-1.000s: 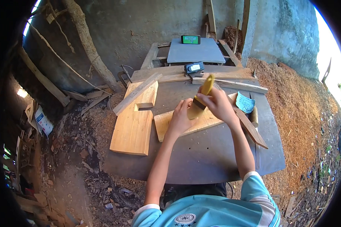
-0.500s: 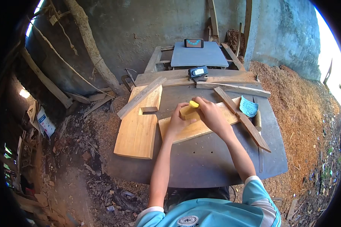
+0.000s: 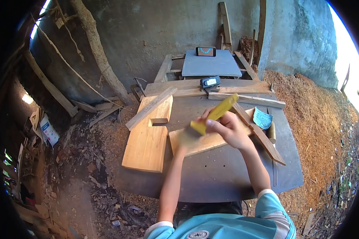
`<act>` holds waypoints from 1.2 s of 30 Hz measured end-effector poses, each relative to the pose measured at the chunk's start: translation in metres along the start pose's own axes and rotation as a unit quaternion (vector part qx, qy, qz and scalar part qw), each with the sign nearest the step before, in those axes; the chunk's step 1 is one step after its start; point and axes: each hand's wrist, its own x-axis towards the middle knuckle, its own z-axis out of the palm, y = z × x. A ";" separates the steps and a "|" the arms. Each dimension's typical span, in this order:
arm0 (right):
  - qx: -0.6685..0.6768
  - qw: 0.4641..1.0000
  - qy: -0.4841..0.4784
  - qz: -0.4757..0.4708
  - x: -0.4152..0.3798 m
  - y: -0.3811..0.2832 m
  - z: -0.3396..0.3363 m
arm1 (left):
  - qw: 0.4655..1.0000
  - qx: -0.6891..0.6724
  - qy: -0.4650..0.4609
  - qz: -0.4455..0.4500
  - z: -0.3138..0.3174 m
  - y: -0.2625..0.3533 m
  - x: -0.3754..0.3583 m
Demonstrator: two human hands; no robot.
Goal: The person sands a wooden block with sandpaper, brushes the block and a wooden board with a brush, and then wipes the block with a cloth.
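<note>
My right hand (image 3: 232, 129) is closed around the yellow handle of a flat paintbrush (image 3: 223, 108). The handle points up and away, and the brush's lower end is blurred pale by motion. My left hand (image 3: 182, 146) is close to that lower end; its fingers are smeared and partly covered, so its grip does not show. Beneath both hands a pale wooden board (image 3: 211, 142) lies at a slant on the dark worktable (image 3: 211, 183). To the left is a thicker wooden board with a notch (image 3: 144, 149).
A narrow wooden strip (image 3: 151, 108) crosses the notched board. Right of my hands lie a brown wooden piece (image 3: 266, 144), a blue paper (image 3: 262, 118) and a round wooden handle (image 3: 272, 133). Behind are long battens (image 3: 247, 99), a dark device (image 3: 210, 82) and a phone (image 3: 206, 51).
The paintbrush has swung so its yellow handle now shows lengthwise, rising to the upper right. My right hand has turned and shifted slightly right; my left hand has moved down and blurred.
</note>
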 end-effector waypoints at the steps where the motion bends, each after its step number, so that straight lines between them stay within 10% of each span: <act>1: -0.203 0.974 0.050 -0.093 0.000 0.001 0.000 | 0.970 -0.191 0.087 0.120 0.041 -0.052 0.009; 3: -0.484 0.850 0.143 -0.153 0.003 0.013 0.000 | 0.978 -0.197 0.022 0.058 0.030 -0.039 0.006; 6: -0.387 0.918 0.024 -0.090 0.006 0.025 -0.010 | 0.982 -0.189 0.000 0.013 0.020 -0.026 0.003; 8: -0.168 0.983 -0.043 -0.051 0.002 0.005 -0.009 | 0.986 -0.165 0.010 0.004 0.023 -0.028 0.007; 10: 0.156 0.983 -0.066 0.065 -0.001 -0.005 -0.007 | 0.885 -0.459 -0.056 -0.054 0.042 -0.058 0.016; 13: -0.159 0.987 0.003 -0.034 0.008 0.005 -0.024 | 0.984 -0.179 -0.012 -0.003 0.016 -0.012 0.005; 16: -0.338 0.924 0.176 -0.041 0.012 0.033 -0.069 | 0.972 -0.235 -0.020 0.018 0.027 -0.033 0.008; 18: -0.587 0.759 0.280 -0.031 0.008 0.026 -0.082 | 0.974 -0.225 0.001 0.022 0.025 -0.023 0.005; 22: -0.328 0.931 0.156 -0.020 0.005 0.014 -0.059 | 0.983 -0.181 0.005 0.033 0.021 -0.022 0.003; 28: -0.121 0.989 -0.018 -0.077 -0.004 0.001 0.015 | 0.973 -0.174 0.036 0.147 0.049 -0.059 0.027; 36: -0.400 0.876 0.269 -0.003 0.009 0.038 -0.106 | 0.983 -0.185 -0.002 -0.007 0.024 -0.021 0.005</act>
